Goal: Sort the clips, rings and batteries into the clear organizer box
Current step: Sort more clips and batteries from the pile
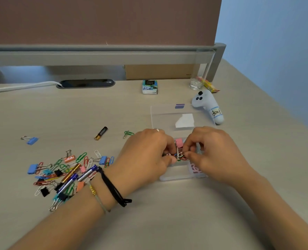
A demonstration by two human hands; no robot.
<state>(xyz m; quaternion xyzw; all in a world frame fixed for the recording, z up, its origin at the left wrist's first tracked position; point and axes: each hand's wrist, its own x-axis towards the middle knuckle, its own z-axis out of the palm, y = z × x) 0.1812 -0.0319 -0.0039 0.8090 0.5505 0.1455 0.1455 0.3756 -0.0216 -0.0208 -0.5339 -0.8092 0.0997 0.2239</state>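
Observation:
The clear organizer box (176,176) sits at the table's middle right, its lid (169,117) raised behind it. My left hand (146,150) and my right hand (214,150) meet over the box, and the fingers of both pinch a tangle of coloured paper clips (178,156) above a compartment. A pink binder clip (178,142) lies in the compartment behind them. To the left lies a pile of paper clips, binder clips and batteries (65,173). Lying apart from the pile are a black-and-gold battery (100,133), a green paper clip (128,133) and a blue binder clip (31,140).
A white plush toy (210,106) lies right of the lid. A tissue pack (149,87), a glass jar (196,85) and a candy wrapper (208,84) stand at the back. A white cable (23,86) runs into the desk grommet (85,83).

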